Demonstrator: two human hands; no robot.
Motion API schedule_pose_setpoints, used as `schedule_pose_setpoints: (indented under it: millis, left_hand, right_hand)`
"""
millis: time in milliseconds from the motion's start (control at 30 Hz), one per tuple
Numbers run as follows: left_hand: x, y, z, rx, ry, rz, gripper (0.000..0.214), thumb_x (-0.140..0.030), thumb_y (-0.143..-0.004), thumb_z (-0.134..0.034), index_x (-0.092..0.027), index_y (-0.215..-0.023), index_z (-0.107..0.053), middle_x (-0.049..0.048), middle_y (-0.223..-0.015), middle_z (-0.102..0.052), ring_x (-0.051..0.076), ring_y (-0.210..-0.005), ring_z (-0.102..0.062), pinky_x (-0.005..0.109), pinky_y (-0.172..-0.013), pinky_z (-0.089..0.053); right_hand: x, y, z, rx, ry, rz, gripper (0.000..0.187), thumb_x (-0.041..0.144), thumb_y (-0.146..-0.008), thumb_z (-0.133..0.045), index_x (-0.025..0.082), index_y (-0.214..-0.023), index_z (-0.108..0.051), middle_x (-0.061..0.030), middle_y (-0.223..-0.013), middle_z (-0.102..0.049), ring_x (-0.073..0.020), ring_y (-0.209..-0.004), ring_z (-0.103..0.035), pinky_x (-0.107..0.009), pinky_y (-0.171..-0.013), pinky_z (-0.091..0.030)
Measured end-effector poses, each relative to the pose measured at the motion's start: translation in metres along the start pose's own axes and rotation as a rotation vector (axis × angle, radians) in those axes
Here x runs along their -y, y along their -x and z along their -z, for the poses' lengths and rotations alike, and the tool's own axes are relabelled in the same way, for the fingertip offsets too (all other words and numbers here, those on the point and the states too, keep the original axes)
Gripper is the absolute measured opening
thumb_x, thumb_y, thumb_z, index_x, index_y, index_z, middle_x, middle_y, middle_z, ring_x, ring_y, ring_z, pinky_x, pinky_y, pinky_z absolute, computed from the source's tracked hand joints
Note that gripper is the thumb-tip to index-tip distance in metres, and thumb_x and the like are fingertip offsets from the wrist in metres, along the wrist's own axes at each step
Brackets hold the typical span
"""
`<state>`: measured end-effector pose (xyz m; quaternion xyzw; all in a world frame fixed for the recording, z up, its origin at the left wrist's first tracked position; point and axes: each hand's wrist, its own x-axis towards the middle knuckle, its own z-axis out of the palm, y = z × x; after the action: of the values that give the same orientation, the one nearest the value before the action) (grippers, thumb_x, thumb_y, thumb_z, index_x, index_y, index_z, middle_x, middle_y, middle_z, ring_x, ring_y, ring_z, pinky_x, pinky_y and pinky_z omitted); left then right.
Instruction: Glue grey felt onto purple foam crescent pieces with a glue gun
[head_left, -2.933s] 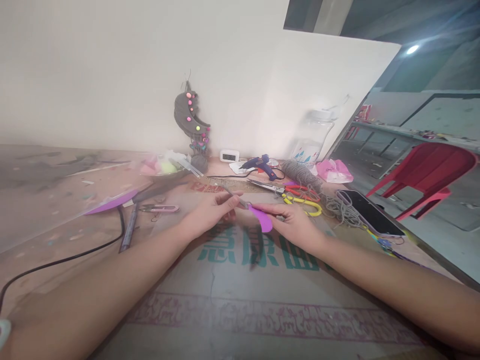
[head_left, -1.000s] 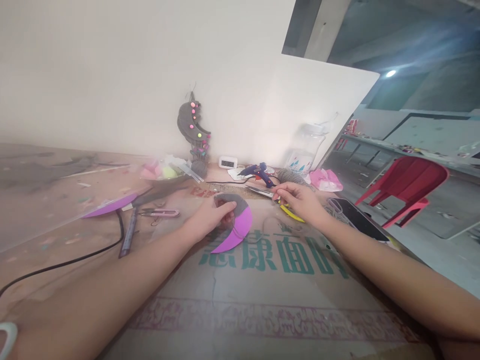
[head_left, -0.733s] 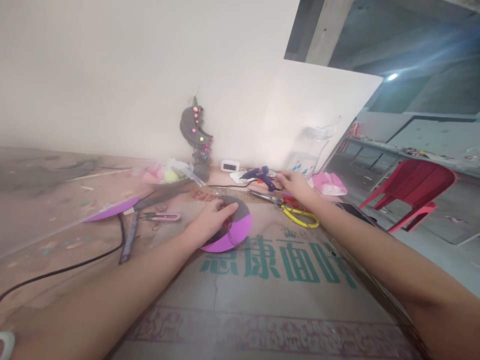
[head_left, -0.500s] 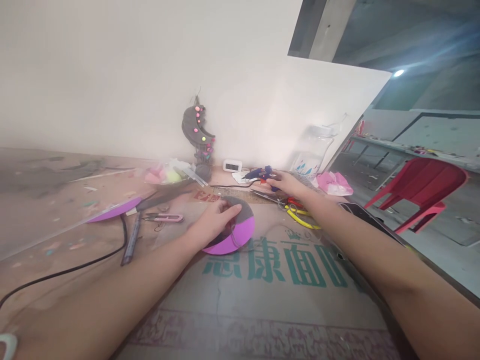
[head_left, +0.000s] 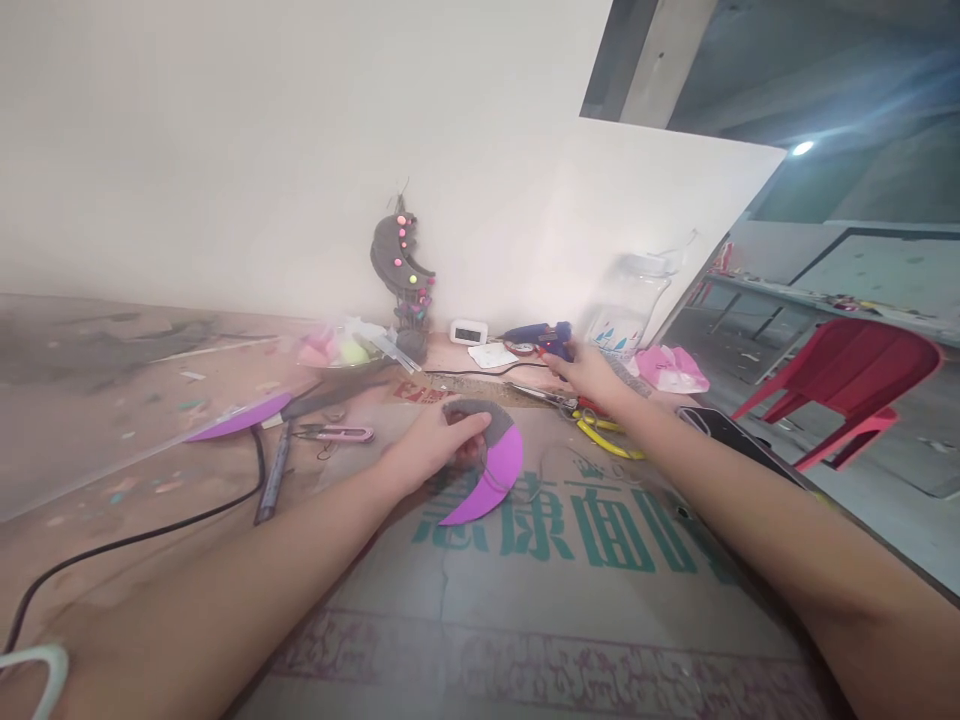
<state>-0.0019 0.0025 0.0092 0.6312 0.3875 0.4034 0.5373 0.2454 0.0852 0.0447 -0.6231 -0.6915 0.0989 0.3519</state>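
Observation:
My left hand (head_left: 439, 440) is closed on a crescent moon shape (head_left: 501, 468), thumb on top. Grey covering wraps its upper part, while the lower part shows bare purple. A loose grey strand trails from it over the printed sheet. At the back of the table, my right hand (head_left: 589, 372) grips a blue glue gun (head_left: 536, 333) by its handle, nozzle pointing left. Yellow-handled pliers (head_left: 604, 440) and scissors (head_left: 544, 395) lie just below that hand. A second purple piece (head_left: 244, 415) rests at the left.
Against the wall hangs a finished-looking grey moon (head_left: 394, 250) with coloured balls. Nearby are a small white clock (head_left: 469, 331), a bowl of pompoms (head_left: 341, 350), pink thread snips (head_left: 341, 433), a pen (head_left: 272, 475), a black cable (head_left: 150, 533), a phone (head_left: 731, 440) and a pink bag (head_left: 670, 370).
My right hand has closed round the glue gun and raised it slightly from its place. My left hand has tilted the crescent, so its lower tip now shows clear of the hand.

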Motion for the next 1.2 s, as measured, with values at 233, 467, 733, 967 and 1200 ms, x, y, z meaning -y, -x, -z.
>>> schedule_pose_setpoints:
  millis: [233, 467, 733, 967, 1200]
  left_hand:
    - [0.002, -0.001, 0.0, -0.039, 0.031, 0.026, 0.027, -0.04, -0.075, -0.062, -0.016, -0.07, -0.051, -0.001, -0.058, -0.057, 0.01, -0.052, -0.052, 0.022, -0.052, -0.042]
    - [-0.002, 0.001, -0.001, -0.078, -0.042, 0.029, 0.023, -0.037, -0.076, -0.059, -0.016, -0.069, -0.051, -0.0016, -0.055, -0.057, 0.01, -0.051, -0.053, 0.023, -0.051, -0.041]
    - [-0.002, 0.001, -0.001, -0.119, -0.13, -0.009, 0.022, -0.036, -0.077, -0.057, -0.017, -0.068, -0.052, -0.0033, -0.056, -0.054, 0.009, -0.05, -0.05, 0.021, -0.051, -0.039]
    - [0.001, 0.002, 0.001, -0.147, -0.151, -0.032, 0.022, -0.034, -0.076, -0.054, -0.018, -0.063, -0.05, -0.0027, -0.056, -0.054, 0.01, -0.051, -0.049, 0.023, -0.051, -0.038]
    - [0.002, 0.0, 0.001, -0.124, -0.151, -0.057, 0.018, -0.03, -0.074, -0.053, -0.019, -0.061, -0.048, -0.0026, -0.054, -0.052, 0.011, -0.051, -0.048, 0.023, -0.052, -0.038]
  right_hand:
    - [0.023, 0.067, 0.03, 0.025, -0.227, 0.028, 0.034, 0.047, -0.083, -0.055, 0.019, -0.064, -0.059, -0.0044, -0.06, -0.064, -0.0174, -0.06, -0.061, -0.03, -0.067, -0.051]
    - [0.025, 0.124, 0.017, 0.165, -0.445, 0.099, 0.031, 0.05, -0.078, -0.061, 0.02, -0.086, -0.064, -0.0068, -0.09, -0.07, -0.0204, -0.076, -0.066, -0.034, -0.073, -0.053]
    - [0.023, 0.131, 0.011, 0.258, -0.271, 0.275, 0.028, 0.047, -0.077, -0.064, 0.021, -0.072, -0.055, 0.0003, -0.068, -0.059, -0.0156, -0.063, -0.057, -0.027, -0.06, -0.046]
    - [0.022, 0.134, 0.012, 0.345, -0.223, 0.192, 0.026, 0.048, -0.076, -0.065, 0.022, -0.076, -0.059, -0.0001, -0.071, -0.064, -0.017, -0.066, -0.06, -0.027, -0.06, -0.046]
    - [0.017, 0.132, 0.007, 0.27, -0.134, 0.161, 0.029, 0.049, -0.076, -0.063, 0.022, -0.072, -0.055, 0.0003, -0.066, -0.059, -0.0169, -0.063, -0.057, -0.026, -0.056, -0.043]
